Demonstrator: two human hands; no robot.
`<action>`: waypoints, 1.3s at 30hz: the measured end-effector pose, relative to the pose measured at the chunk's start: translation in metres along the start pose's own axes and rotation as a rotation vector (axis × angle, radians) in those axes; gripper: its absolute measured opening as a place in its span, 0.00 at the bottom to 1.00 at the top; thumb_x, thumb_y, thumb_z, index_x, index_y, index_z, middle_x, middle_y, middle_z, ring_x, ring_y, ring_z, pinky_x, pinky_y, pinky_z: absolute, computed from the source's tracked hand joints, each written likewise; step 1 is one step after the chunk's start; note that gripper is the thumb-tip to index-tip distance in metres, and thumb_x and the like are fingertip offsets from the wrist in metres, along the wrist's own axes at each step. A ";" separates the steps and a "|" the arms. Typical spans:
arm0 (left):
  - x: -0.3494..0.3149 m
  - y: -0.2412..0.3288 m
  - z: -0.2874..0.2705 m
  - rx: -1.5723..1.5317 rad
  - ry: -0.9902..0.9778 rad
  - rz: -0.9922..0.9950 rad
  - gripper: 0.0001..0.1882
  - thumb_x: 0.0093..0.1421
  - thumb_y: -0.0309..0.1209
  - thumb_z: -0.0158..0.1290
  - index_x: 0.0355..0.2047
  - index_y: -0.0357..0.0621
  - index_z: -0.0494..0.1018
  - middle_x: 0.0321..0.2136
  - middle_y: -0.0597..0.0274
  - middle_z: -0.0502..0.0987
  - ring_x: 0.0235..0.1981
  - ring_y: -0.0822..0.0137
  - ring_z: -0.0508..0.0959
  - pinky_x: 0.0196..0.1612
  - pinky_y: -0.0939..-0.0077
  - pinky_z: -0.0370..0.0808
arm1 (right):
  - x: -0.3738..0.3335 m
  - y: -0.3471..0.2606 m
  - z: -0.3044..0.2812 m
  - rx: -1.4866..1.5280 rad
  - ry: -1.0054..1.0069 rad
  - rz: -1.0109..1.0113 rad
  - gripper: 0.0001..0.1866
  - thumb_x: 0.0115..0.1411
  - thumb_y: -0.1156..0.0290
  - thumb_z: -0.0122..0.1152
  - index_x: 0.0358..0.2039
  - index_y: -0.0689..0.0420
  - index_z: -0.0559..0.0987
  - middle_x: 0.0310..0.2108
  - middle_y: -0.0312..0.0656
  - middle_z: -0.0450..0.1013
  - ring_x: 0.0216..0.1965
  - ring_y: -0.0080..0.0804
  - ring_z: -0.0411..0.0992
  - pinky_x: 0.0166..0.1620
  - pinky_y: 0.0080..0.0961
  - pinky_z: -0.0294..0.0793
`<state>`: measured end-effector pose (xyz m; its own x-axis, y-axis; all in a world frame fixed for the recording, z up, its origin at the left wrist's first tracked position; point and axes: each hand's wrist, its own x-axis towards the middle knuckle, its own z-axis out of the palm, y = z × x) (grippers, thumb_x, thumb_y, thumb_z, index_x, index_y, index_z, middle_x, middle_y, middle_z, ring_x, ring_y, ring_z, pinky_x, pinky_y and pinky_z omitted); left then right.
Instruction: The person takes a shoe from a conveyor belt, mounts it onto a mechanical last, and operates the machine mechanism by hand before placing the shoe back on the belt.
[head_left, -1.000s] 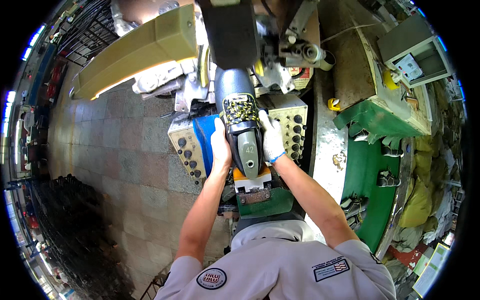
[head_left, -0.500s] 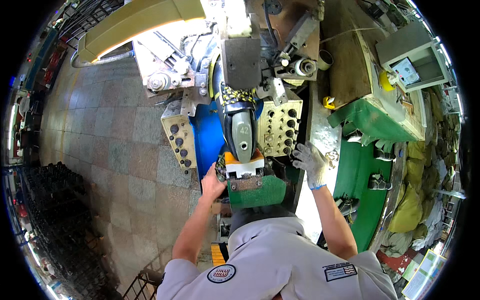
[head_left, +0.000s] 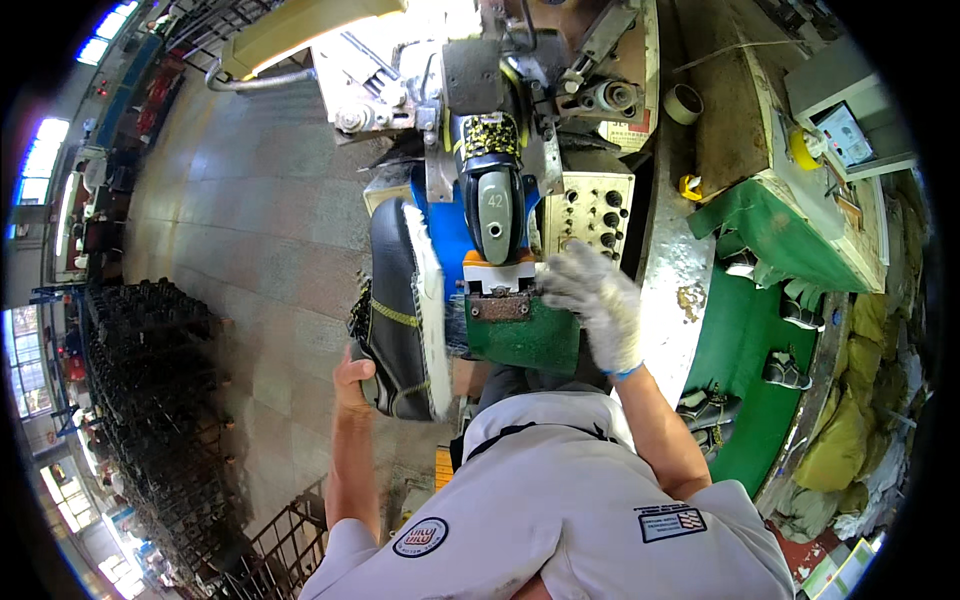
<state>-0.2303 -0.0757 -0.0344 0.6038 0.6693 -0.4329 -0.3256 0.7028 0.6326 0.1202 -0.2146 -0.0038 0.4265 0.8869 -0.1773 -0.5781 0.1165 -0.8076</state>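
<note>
shoe upper (head_left: 392,290) — smooth, leather-like, soft sheen | shoe last (head_left: 494,208) — smooth, plastic-like | glove (head_left: 605,315): matt cloth | bracket (head_left: 500,309): rough metal

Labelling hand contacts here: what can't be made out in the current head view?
Head view:
Left hand: fingers mostly hidden behind the black leather shoe with white sole.
Right hand in pale knit glove: blurred; contact with the orange-and-white support unclear.
Far end of mounted black shoe with yellow-flecked laces: hidden under the dark rectangular block.
Curved yellow housing: cut off by the top edge.
</note>
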 end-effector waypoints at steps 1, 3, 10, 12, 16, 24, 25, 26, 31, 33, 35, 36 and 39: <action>-0.006 0.004 0.043 -0.132 -0.030 -0.069 0.35 0.47 0.35 0.64 0.54 0.26 0.72 0.48 0.45 0.79 0.45 0.54 0.82 0.48 0.62 0.80 | 0.002 -0.001 0.021 0.027 -0.075 -0.053 0.38 0.68 0.54 0.57 0.67 0.69 0.61 0.57 0.54 0.73 0.54 0.45 0.76 0.53 0.35 0.78; 0.009 -0.033 0.045 0.044 -0.068 0.026 0.32 0.50 0.39 0.64 0.51 0.27 0.74 0.47 0.45 0.79 0.45 0.56 0.82 0.48 0.64 0.80 | 0.009 0.002 0.063 -0.085 -0.101 -0.260 0.34 0.67 0.57 0.58 0.65 0.68 0.65 0.57 0.50 0.73 0.56 0.41 0.75 0.57 0.33 0.75; 0.077 -0.075 0.206 0.724 -0.093 0.397 0.22 0.70 0.40 0.53 0.51 0.31 0.76 0.46 0.55 0.81 0.46 0.66 0.79 0.52 0.72 0.74 | -0.008 -0.064 -0.041 0.689 0.014 0.116 0.27 0.60 0.63 0.62 0.55 0.67 0.74 0.47 0.55 0.78 0.46 0.45 0.80 0.54 0.39 0.79; 0.101 -0.100 0.257 0.715 -0.284 0.467 0.22 0.68 0.35 0.56 0.56 0.32 0.73 0.51 0.54 0.79 0.50 0.66 0.78 0.54 0.71 0.72 | -0.033 -0.078 -0.074 0.676 0.131 0.062 0.27 0.59 0.60 0.62 0.54 0.66 0.76 0.46 0.55 0.79 0.43 0.48 0.81 0.51 0.40 0.81; 0.105 -0.117 0.313 1.196 -0.349 0.479 0.22 0.63 0.28 0.60 0.57 0.35 0.73 0.52 0.54 0.77 0.50 0.63 0.76 0.55 0.69 0.72 | -0.109 -0.062 -0.186 0.275 0.548 -0.111 0.22 0.56 0.66 0.68 0.48 0.66 0.80 0.41 0.49 0.80 0.38 0.37 0.80 0.47 0.33 0.80; 0.164 -0.024 0.231 1.867 0.478 1.267 0.19 0.66 0.37 0.57 0.49 0.34 0.77 0.44 0.52 0.80 0.43 0.59 0.81 0.46 0.66 0.79 | -0.358 -0.101 -0.422 -0.652 1.309 0.740 0.39 0.50 0.29 0.62 0.40 0.56 0.87 0.46 0.49 0.81 0.46 0.42 0.80 0.49 0.33 0.76; 0.173 -0.031 0.227 1.812 0.440 1.161 0.18 0.66 0.37 0.58 0.48 0.34 0.77 0.44 0.52 0.80 0.43 0.59 0.81 0.45 0.66 0.79 | -0.384 -0.095 -0.452 -0.950 1.346 0.992 0.43 0.48 0.27 0.61 0.44 0.57 0.86 0.47 0.51 0.81 0.49 0.47 0.79 0.50 0.36 0.76; 0.182 -0.038 0.223 1.783 0.421 1.073 0.18 0.65 0.36 0.58 0.48 0.34 0.77 0.43 0.52 0.80 0.42 0.59 0.80 0.44 0.66 0.79 | -0.398 -0.109 -0.461 -0.913 1.306 1.139 0.45 0.48 0.26 0.61 0.47 0.57 0.85 0.49 0.50 0.80 0.52 0.46 0.78 0.53 0.37 0.75; 0.219 -0.060 0.210 1.697 0.351 0.889 0.16 0.64 0.35 0.58 0.45 0.34 0.77 0.40 0.54 0.79 0.39 0.60 0.80 0.41 0.67 0.78 | -0.443 -0.077 -0.557 -0.974 1.356 1.303 0.41 0.54 0.30 0.59 0.49 0.58 0.83 0.52 0.53 0.77 0.55 0.49 0.76 0.55 0.40 0.75; 0.221 -0.062 0.208 1.677 0.347 0.839 0.15 0.63 0.34 0.59 0.44 0.34 0.77 0.39 0.54 0.79 0.38 0.60 0.80 0.40 0.67 0.78 | -0.418 -0.093 -0.593 -0.964 1.369 1.259 0.35 0.55 0.38 0.61 0.50 0.57 0.83 0.53 0.55 0.77 0.55 0.49 0.76 0.55 0.40 0.75; 0.219 -0.064 0.204 1.656 0.346 0.799 0.15 0.63 0.33 0.59 0.43 0.33 0.77 0.38 0.55 0.79 0.37 0.61 0.79 0.38 0.67 0.78 | -0.395 -0.093 -0.650 -0.923 1.478 0.971 0.41 0.52 0.38 0.64 0.53 0.63 0.79 0.53 0.58 0.76 0.56 0.52 0.74 0.57 0.39 0.73; 0.217 -0.063 0.201 1.648 0.344 0.779 0.14 0.62 0.33 0.59 0.42 0.33 0.77 0.37 0.55 0.79 0.36 0.61 0.79 0.38 0.67 0.78 | -0.384 -0.087 -0.682 -0.862 1.527 0.809 0.45 0.51 0.37 0.66 0.55 0.67 0.77 0.54 0.60 0.75 0.57 0.54 0.73 0.59 0.38 0.72; 0.210 -0.060 0.196 1.638 0.338 0.706 0.13 0.61 0.32 0.60 0.41 0.33 0.77 0.35 0.56 0.78 0.34 0.62 0.79 0.36 0.67 0.78 | -0.353 -0.072 -0.778 -0.591 1.830 0.393 0.56 0.45 0.34 0.72 0.57 0.74 0.70 0.52 0.66 0.74 0.56 0.57 0.73 0.58 0.41 0.73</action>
<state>0.0586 -0.0240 -0.0376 0.4594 0.8651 0.2015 0.6653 -0.4855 0.5672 0.5525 -0.8834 -0.3205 0.6647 -0.6741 -0.3222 -0.7044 -0.4215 -0.5711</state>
